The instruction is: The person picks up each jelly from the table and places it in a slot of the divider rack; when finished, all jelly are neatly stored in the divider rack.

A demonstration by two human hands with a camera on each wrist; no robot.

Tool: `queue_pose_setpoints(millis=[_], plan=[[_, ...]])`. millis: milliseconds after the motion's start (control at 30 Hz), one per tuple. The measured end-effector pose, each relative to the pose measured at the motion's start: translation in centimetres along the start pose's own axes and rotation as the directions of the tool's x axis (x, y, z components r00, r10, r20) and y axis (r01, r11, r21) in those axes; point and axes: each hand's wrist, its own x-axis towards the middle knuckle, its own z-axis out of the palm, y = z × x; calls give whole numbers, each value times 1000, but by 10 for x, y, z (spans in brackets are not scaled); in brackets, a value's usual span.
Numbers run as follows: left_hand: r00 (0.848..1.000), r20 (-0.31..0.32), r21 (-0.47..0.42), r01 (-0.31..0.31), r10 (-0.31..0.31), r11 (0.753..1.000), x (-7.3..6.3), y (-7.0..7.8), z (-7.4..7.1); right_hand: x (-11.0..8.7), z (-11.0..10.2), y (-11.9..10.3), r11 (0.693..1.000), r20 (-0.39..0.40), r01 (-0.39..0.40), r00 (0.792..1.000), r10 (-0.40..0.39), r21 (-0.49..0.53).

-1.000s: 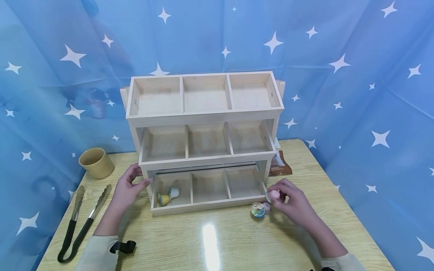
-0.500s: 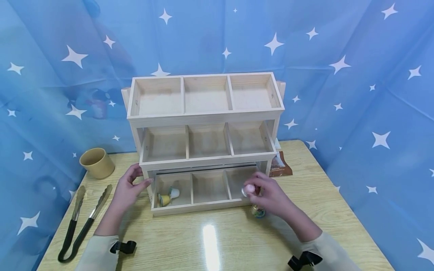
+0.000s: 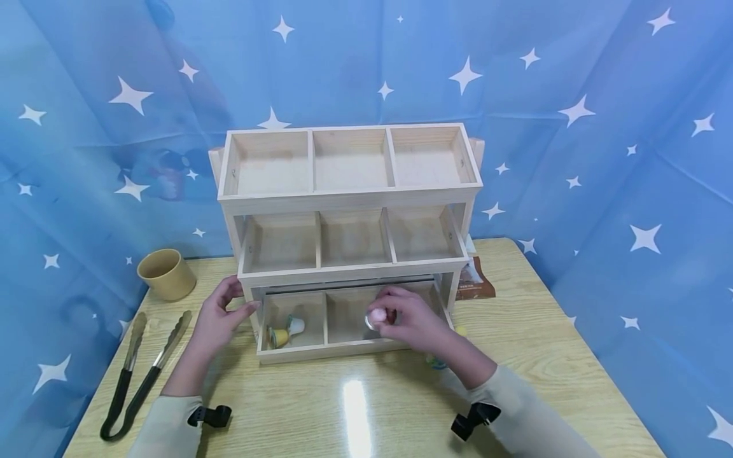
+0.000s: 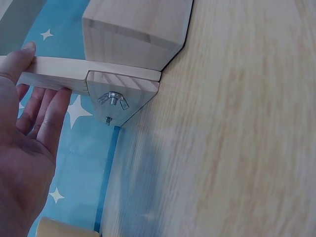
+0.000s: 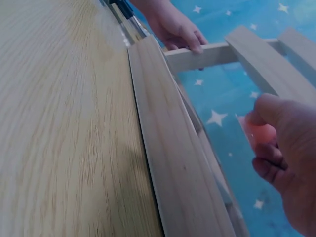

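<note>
A three-tier wooden shelf point(image 3: 350, 202) with divided trays stands on the table. My left hand point(image 3: 220, 316) grips its left side post point(image 4: 54, 74), thumb on one face and fingers on the other. My right hand point(image 3: 413, 320) pinches a small pink cup with a flat pale rim, like a coffee capsule point(image 3: 378, 316), over the middle compartment of the bottom tray point(image 3: 343, 350). In the right wrist view the pink capsule point(image 5: 261, 134) sits between thumb and fingers. A yellow capsule point(image 3: 279, 337) and a white capsule point(image 3: 296, 325) lie in the bottom tray's left compartment.
Black-handled tongs point(image 3: 134, 397) and a tan cup point(image 3: 167, 275) are on the left. A brown packet point(image 3: 476, 280) lies behind the shelf's right side. Small round items, one with a yellow part point(image 3: 460, 331), are mostly hidden by the right forearm. A blue starred curtain hangs behind.
My right hand has carried the pink capsule leftward, from beside the shelf's right end to above the bottom tray's middle compartment. The left hand has stayed on the post.
</note>
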Motion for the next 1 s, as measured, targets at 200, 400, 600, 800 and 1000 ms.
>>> queue_pose_setpoints(millis=[200,400,600,800,1000], plan=[[1000,-5,2,-4,4,1000,2,1,-3,14,12,-6,1000,54,-4,999,2,25],[1000,2,-9,7,-7,1000,3,-3,-2,15,27,-3,998,95,-61,993,62,-13],[1000,11,-15,-5,6,1000,2,-8,0,14,36,0,999,84,-41,996,44,-30],[1000,0,3,-13,13,1000,2,-9,1,23,43,0,999,104,-22,994,27,-50],[1000,-6,4,-11,11,1000,2,-8,0,37,51,-3,995,159,-9,987,25,-101]])
